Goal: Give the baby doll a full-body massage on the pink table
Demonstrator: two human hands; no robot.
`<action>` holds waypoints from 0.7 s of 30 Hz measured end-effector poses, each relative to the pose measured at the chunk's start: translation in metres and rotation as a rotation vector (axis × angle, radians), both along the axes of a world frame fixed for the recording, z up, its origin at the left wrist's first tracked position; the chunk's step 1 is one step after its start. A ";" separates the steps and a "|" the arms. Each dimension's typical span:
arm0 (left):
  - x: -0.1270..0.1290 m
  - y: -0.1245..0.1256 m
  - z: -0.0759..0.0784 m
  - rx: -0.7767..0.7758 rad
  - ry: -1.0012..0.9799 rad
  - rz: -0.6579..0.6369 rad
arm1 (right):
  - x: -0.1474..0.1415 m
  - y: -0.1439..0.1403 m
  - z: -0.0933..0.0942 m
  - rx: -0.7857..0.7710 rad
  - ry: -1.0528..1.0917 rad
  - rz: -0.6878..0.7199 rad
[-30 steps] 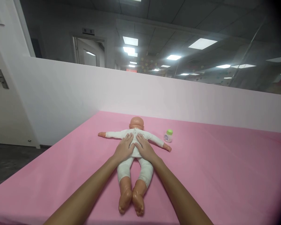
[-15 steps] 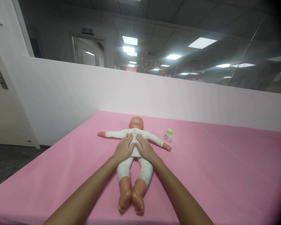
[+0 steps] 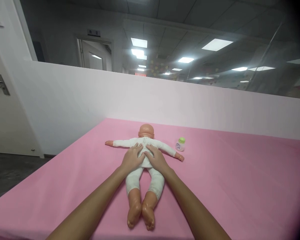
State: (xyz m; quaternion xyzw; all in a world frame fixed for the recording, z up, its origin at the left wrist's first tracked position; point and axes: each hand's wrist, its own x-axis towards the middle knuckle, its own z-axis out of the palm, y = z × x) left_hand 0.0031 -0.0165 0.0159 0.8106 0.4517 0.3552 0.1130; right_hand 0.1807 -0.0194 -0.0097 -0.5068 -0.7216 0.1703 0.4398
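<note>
A baby doll (image 3: 146, 161) in white clothes lies face down, its arms stretched out to the sides and its bare feet towards me. My left hand (image 3: 132, 158) rests flat on the left side of its back, fingers pointing to the head. On the right side of the back lies my right hand (image 3: 155, 159), also flat with fingers extended. The two thumbs come close together over the middle of the back. Beyond the doll's right-hand arm stands a small clear bottle (image 3: 180, 144) with a green cap, apart from both hands.
A pink cover (image 3: 222, 180) spreads over the table under the doll. Behind it runs a low white wall (image 3: 165, 100) with glass above. At the left is a door (image 3: 7, 116) with a metal handle, and dark floor shows beside the table.
Both hands have slid very slightly down the doll's back towards me. The whole view has shifted a touch; the doll and bottle otherwise lie as before.
</note>
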 end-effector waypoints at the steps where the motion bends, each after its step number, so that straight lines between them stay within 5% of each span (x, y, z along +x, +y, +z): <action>1: 0.000 -0.001 0.001 0.015 -0.011 0.017 | 0.000 0.000 -0.001 0.002 0.001 0.002; 21: 0.002 0.001 -0.004 0.020 -0.014 0.037 | 0.000 -0.005 0.007 0.067 -0.009 0.003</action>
